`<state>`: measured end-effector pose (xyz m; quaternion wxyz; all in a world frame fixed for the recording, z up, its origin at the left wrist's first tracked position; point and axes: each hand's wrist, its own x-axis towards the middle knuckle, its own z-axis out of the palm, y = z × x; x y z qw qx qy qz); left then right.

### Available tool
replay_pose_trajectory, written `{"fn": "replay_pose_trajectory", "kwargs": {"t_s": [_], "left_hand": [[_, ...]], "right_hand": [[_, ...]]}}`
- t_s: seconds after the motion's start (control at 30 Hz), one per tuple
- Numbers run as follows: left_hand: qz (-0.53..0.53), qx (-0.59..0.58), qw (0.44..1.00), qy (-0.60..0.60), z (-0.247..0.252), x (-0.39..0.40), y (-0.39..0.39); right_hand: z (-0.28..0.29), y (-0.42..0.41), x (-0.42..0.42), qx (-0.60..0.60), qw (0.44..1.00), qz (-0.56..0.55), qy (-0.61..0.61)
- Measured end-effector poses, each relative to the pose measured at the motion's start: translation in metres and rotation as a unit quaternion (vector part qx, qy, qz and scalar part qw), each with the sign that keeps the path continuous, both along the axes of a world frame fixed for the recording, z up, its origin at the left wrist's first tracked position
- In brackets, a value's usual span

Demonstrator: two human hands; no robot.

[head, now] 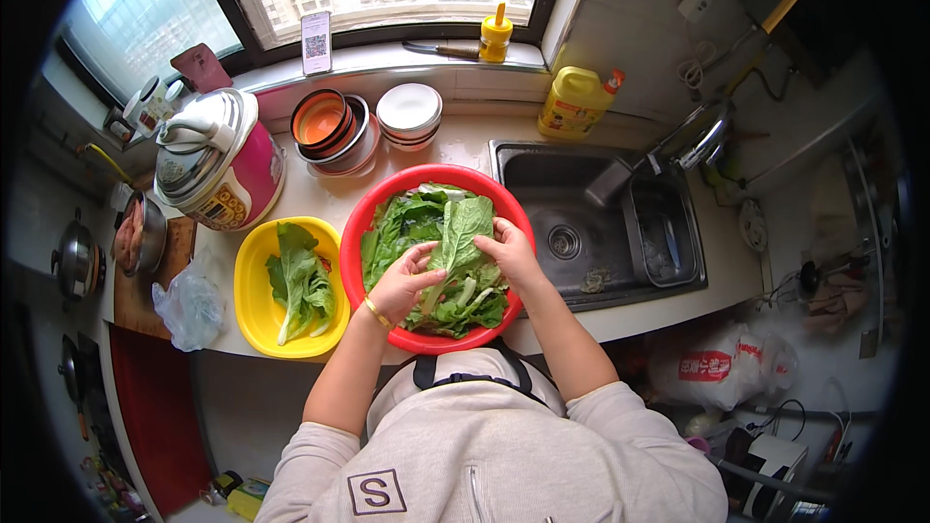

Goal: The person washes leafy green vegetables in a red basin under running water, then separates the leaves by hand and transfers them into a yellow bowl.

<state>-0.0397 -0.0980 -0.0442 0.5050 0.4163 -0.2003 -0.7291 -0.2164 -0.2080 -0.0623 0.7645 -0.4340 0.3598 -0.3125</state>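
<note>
A green lettuce-like leaf (pixel 465 229) is held up between both hands over a round red plastic basin (pixel 429 173). My left hand (pixel 408 280) pinches its lower left part between thumb and fingers; a gold bangle is on that wrist. My right hand (pixel 508 250) grips the leaf's right edge. Beneath, the basin holds many leafy greens (pixel 399 232) in what looks like water. At its left stands a yellow plastic basin (pixel 251 305) with several leaves (pixel 298 280) in it.
Right of the red basin is a steel sink (pixel 538 196). Behind stand stacked bowls (pixel 320 120), white bowls (pixel 409 107) and a yellow detergent jug (pixel 574 102). A rice cooker (pixel 251 174) and a plastic bag (pixel 190 305) lie left; a knife (pixel 443 50) rests on the windowsill.
</note>
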Motion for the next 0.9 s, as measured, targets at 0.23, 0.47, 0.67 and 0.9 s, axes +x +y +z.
{"fn": "replay_pose_trajectory", "kwargs": {"t_s": [0.23, 0.47, 0.67, 0.9], "left_hand": [[0.062, 0.115, 0.982, 0.139, -0.079, 0.023, -0.022], [0.15, 0.145, 0.927, 0.313, -0.114, 0.03, -0.029], [0.183, 0.19, 0.922, 0.282, -0.136, 0.034, -0.036], [0.078, 0.129, 0.955, 0.255, -0.073, 0.045, -0.021]], "right_hand": [[-0.075, -0.011, 0.015, -0.089, 0.988, -0.023, 0.125], [-0.103, -0.002, 0.022, -0.072, 0.981, 0.0, 0.183], [-0.109, 0.003, 0.022, -0.072, 0.972, 0.034, 0.22], [-0.081, 0.002, 0.007, -0.059, 0.988, -0.018, 0.141]]}}
